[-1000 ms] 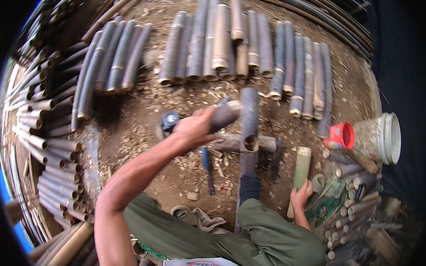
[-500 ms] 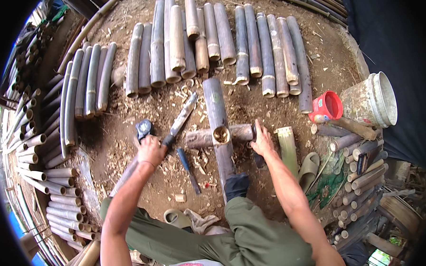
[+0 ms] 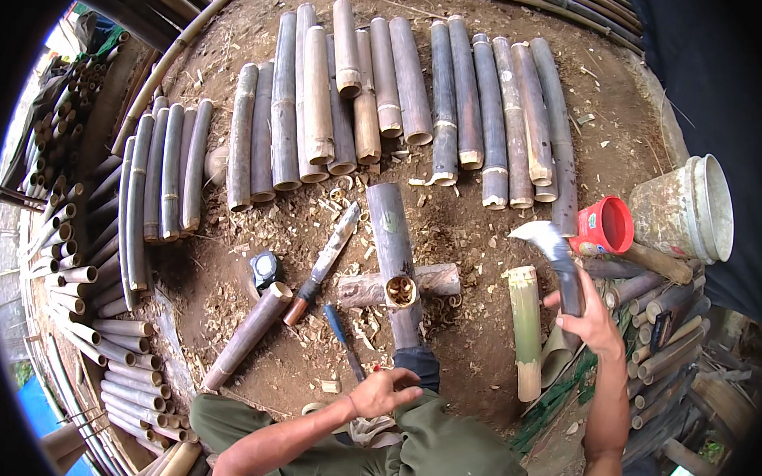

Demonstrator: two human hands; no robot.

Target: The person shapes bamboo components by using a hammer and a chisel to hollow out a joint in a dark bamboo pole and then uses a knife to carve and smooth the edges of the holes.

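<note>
The right hand (image 3: 594, 320), right of centre, is clenched around the dark handle of a chopping knife (image 3: 550, 250). Its broad, pale, curved blade points toward the upper left; the fingers hide the handle's lower end. The left hand (image 3: 383, 393), lower centre, hangs loose and grasps nothing, just beside the near end of a bamboo section (image 3: 395, 256). This dark, smooth tube lies across a rough log (image 3: 434, 280), its open end showing pale fibres; its far end is hidden by a knee in green trousers. On the dirt to the left lie a long knife (image 3: 325, 261), a blue-handled tool (image 3: 343, 334) and a shorter bamboo tube (image 3: 247, 334). A cut green bamboo piece (image 3: 524, 325) lies near the right hand. A row of bamboo tubes (image 3: 387, 102) fills the upper frame. A red cup (image 3: 604, 225) and a soiled white bucket (image 3: 688, 209) sit at right.
</note>
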